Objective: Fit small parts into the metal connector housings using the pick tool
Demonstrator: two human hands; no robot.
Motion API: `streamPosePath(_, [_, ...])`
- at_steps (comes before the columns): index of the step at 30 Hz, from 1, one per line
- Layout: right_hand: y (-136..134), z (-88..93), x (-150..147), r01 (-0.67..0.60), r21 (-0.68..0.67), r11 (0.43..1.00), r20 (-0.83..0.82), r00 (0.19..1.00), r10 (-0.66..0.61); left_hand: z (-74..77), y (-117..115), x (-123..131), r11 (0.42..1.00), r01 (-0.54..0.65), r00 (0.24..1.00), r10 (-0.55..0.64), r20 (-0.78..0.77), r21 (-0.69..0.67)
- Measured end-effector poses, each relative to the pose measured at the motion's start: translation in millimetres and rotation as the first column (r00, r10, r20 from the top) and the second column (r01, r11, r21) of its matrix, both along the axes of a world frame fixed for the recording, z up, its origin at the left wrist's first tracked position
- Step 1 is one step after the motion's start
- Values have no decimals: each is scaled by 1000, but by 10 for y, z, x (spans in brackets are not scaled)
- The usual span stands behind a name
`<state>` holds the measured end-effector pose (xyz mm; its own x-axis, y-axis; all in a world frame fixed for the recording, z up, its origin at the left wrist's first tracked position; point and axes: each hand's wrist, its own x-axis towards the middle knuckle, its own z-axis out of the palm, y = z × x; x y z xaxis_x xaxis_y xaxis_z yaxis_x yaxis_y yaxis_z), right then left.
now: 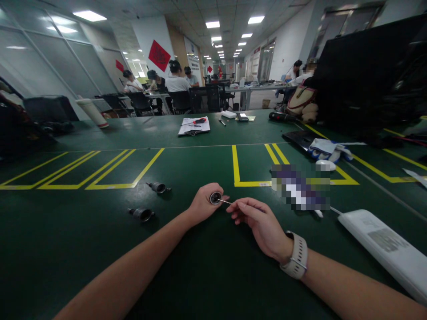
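My left hand (204, 202) is wrapped around a hole saw (215, 198), whose round metal mouth faces me. A thin metal rod (224, 202), perhaps a hex key, runs from that mouth to the pinched fingers of my right hand (255, 220). Its inner tip reaches into the cup, and I cannot tell what it touches. To the left on the green table lie two more metal hole saws, an upper one (159, 188) and a lower one (144, 215), both on their sides with shanks pointing left.
Yellow tape (236, 169) marks boxes on the green table (187, 280). At right lie a white power strip (376, 242), gloves (325, 149) and a white mouse (325, 166). Farther back are a clipboard (187, 129) with a screwdriver (200, 120), and a tilted cup (93, 113).
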<state>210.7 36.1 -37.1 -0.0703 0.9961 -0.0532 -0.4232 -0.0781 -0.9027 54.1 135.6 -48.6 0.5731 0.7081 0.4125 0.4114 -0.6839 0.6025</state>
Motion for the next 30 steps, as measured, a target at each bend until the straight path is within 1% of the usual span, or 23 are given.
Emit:
streamPosePath(3, [3, 2, -2, -18, 9, 1000, 3, 1000, 18, -5, 3, 1, 999, 18, 999, -17, 32, -51])
streamPosePath(5, [0, 0, -8, -14, 13, 1000, 8, 1000, 14, -14, 5, 1, 998, 26, 999, -24, 30, -54])
streamPosePath(10, [-17, -30, -15, 45, 17, 999, 0, 999, -45, -38, 12, -3, 1000, -23, 1000, 23, -9, -8])
streamPosePath(13, [-20, -42, -18, 40, 31, 999, 31, 999, -41, -44, 16, 0, 999, -38, 999, 39, -31, 23])
streamPosePath(18, [-15, -18, -28, 16, 11, 1000, 76, 997, -17, -32, 12, 3, 998, -40, 998, 42, -46, 40])
streamPosePath(26, [-17, 22, -8, -17, -16, 1000, 0, 1000, 17, -19, 0, -13, 999, 42, 999, -41, 23, -35])
streamPosePath(30, [-11, -14, -18, 28, 5, 1000, -9, 1000, -28, -26, 6, -6, 1000, 6, 1000, -6, -2, 5])
